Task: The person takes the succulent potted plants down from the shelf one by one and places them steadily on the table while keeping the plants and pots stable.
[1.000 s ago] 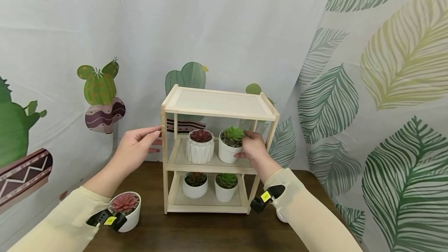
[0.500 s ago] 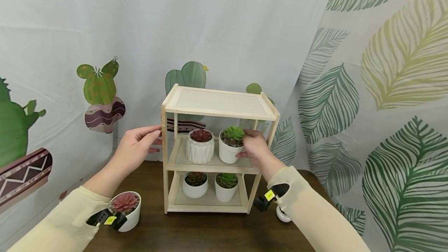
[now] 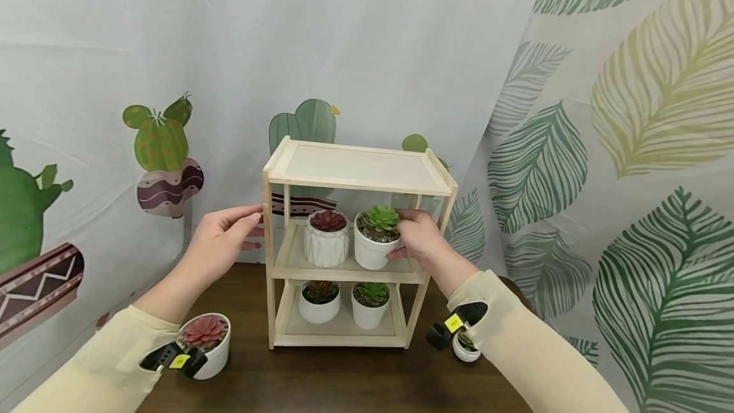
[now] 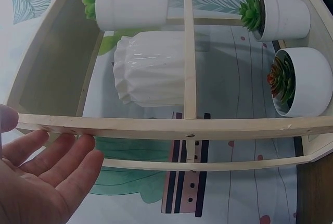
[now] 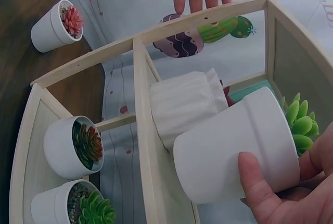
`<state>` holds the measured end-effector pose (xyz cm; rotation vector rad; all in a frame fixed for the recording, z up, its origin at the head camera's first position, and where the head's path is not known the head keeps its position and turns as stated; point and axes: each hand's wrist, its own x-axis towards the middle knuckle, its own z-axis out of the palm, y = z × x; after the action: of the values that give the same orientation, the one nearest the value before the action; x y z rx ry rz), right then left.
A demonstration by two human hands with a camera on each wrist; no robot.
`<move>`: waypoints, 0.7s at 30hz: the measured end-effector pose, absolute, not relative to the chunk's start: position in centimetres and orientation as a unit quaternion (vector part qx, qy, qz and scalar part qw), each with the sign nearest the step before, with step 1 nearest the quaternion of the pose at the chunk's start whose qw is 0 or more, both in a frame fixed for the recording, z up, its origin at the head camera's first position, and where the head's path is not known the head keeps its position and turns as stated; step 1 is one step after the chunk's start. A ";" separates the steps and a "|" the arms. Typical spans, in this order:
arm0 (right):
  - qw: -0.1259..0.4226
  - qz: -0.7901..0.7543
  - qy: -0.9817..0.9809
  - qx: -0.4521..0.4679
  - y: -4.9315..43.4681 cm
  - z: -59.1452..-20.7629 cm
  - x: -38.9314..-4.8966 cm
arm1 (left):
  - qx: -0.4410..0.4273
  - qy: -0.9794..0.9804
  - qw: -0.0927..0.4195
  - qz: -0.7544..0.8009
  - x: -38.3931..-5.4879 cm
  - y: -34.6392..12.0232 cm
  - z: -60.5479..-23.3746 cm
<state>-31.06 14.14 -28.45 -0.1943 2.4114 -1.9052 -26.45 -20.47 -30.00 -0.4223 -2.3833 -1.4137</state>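
Observation:
My right hand grips a white pot with a bright green succulent at the right of the wooden rack's middle shelf. In the right wrist view, the thumb presses the side of this pot, which leans relative to its neighbour. A fluted white pot with a dark red succulent stands left of it on the same shelf. My left hand is at the rack's left upright, fingers extended; in the left wrist view the fingertips touch or nearly touch the wood.
On the rack's bottom shelf stand a round pot with a reddish succulent and a pot with a green one. A pink succulent pot stands on the table at left, a small ribbed pot at right.
The held pot has shifted slightly left and towards me. My right forearm has swung to the right, uncovering more of the small ribbed pot. The left hand stays in place.

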 end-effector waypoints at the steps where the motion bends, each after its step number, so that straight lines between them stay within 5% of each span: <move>1: 0.032 -0.618 0.783 -0.065 14.1 -28.3 -30.9 | -0.148 -0.839 0.169 -0.496 -26.4 -20.5 -30.0; 21: 0.051 -0.603 0.792 -0.081 15.1 -27.6 -30.3 | -0.144 -0.841 0.167 -0.494 -26.4 -20.5 -30.0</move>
<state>-30.33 15.15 -27.58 -0.2457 2.4109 -1.8359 -26.35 -20.45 -29.99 -0.4097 -2.3931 -1.4065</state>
